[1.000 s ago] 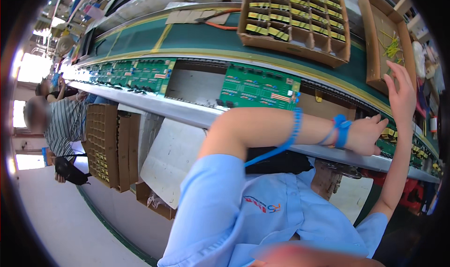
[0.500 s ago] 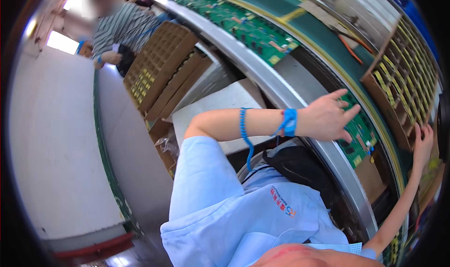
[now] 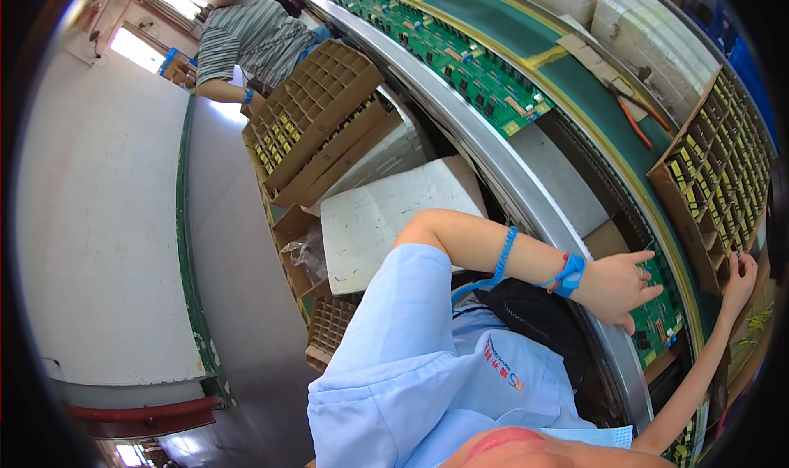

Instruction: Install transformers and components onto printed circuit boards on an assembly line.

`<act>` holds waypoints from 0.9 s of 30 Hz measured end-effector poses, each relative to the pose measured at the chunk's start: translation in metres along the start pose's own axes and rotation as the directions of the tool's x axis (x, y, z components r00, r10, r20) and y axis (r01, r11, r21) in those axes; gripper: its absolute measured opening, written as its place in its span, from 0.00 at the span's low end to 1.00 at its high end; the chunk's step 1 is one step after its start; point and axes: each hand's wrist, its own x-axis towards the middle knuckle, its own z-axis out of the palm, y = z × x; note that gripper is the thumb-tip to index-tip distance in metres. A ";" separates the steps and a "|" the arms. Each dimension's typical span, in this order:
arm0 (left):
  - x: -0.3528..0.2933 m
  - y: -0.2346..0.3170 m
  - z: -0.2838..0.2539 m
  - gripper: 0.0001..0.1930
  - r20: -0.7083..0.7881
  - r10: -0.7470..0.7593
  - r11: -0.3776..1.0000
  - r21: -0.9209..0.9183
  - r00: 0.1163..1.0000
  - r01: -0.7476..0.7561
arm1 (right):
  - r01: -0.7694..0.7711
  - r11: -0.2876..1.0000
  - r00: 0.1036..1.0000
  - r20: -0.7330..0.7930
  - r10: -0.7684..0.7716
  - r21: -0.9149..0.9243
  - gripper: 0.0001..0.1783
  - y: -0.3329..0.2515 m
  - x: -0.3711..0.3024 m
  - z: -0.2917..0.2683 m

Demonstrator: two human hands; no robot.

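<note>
From here I see my left hand (image 3: 612,289), fingers spread and released, at a green circuit board (image 3: 662,324) beside the metal rail (image 3: 538,213). My right hand (image 3: 740,282) is at the divided box (image 3: 687,231); I can't tell its grasp.

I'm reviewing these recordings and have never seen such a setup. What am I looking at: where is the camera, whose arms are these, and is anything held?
There is no machine arm: these are a person's bare arms, seen from a wide camera on their head, so straight edges bend. The left hand spreads over a green circuit board; more boards line the rail. The right hand is at the near corner of a divided cardboard box with small yellow parts; whether it holds one is too small to tell.
</note>
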 end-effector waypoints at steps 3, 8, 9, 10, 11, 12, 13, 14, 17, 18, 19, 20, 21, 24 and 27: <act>0.003 -0.002 0.002 0.42 -0.015 0.018 1.000 0.017 1.000 -0.018 | -0.071 0.963 0.994 -0.065 0.091 0.260 0.16 -0.020 -0.004 -0.019; 0.011 -0.006 -0.010 0.40 0.097 0.017 0.999 -0.034 0.995 -0.013 | -0.277 0.655 0.947 0.084 0.310 0.703 0.19 -0.052 -0.038 -0.105; 0.012 -0.009 -0.013 0.38 0.115 0.029 0.999 -0.037 0.993 -0.025 | -0.298 0.667 0.935 0.069 0.348 0.683 0.19 -0.054 -0.048 -0.110; 0.015 -0.012 -0.027 0.34 0.173 0.041 0.998 -0.052 0.984 -0.032 | -0.262 0.740 0.953 0.043 0.301 0.619 0.19 -0.056 -0.060 -0.108; 0.022 -0.019 -0.031 0.31 0.169 0.085 0.995 -0.064 0.982 -0.075 | -0.232 0.809 0.965 0.021 0.262 0.540 0.18 -0.059 -0.070 -0.105; 0.034 -0.022 -0.048 0.29 0.220 0.077 0.993 -0.104 0.972 -0.055 | -0.212 0.869 0.973 0.010 0.233 0.447 0.17 -0.061 -0.081 -0.106; 0.038 -0.025 -0.062 0.25 0.174 0.046 0.998 -0.057 0.984 -0.036 | -0.197 0.887 0.975 -0.007 0.220 0.418 0.15 -0.075 -0.086 -0.091; 0.041 -0.030 -0.066 0.22 0.007 0.013 0.996 -0.086 1.000 -0.012 | -0.227 0.838 0.960 -0.031 0.279 0.496 0.13 -0.082 -0.092 -0.086; 0.066 -0.048 -0.080 0.14 -0.243 0.007 0.999 -0.048 0.970 -0.019 | -0.254 0.946 0.950 -0.134 0.283 0.201 0.09 -0.119 -0.095 -0.080; 0.080 -0.051 -0.086 0.10 -0.232 -0.027 0.999 -0.031 0.972 0.020 | -0.286 0.946 0.942 -0.136 0.307 0.154 0.08 -0.128 -0.094 -0.077; 0.094 -0.058 -0.087 0.08 -0.267 0.000 1.000 -0.010 0.964 -0.003 | -0.272 0.953 0.943 -0.162 0.292 0.134 0.08 -0.129 -0.096 -0.074; 0.111 -0.057 -0.086 0.05 -0.315 0.020 1.000 0.006 0.949 -0.019 | -0.259 0.959 0.943 -0.185 0.276 0.113 0.08 -0.128 -0.099 -0.071; 0.125 -0.060 -0.081 0.06 -0.331 0.053 0.997 0.077 0.942 -0.029 | -0.281 0.952 0.936 -0.183 0.299 0.117 0.08 -0.133 -0.099 -0.069; 0.170 -0.065 -0.059 0.05 -0.349 0.149 0.967 0.246 0.925 -0.063 | -0.317 0.941 0.926 -0.175 0.334 0.118 0.10 -0.130 -0.105 -0.069; 0.203 -0.062 -0.036 0.07 -0.320 0.168 0.903 0.430 0.932 -0.015 | -0.238 0.954 0.939 -0.209 0.274 0.183 0.20 -0.147 -0.103 -0.073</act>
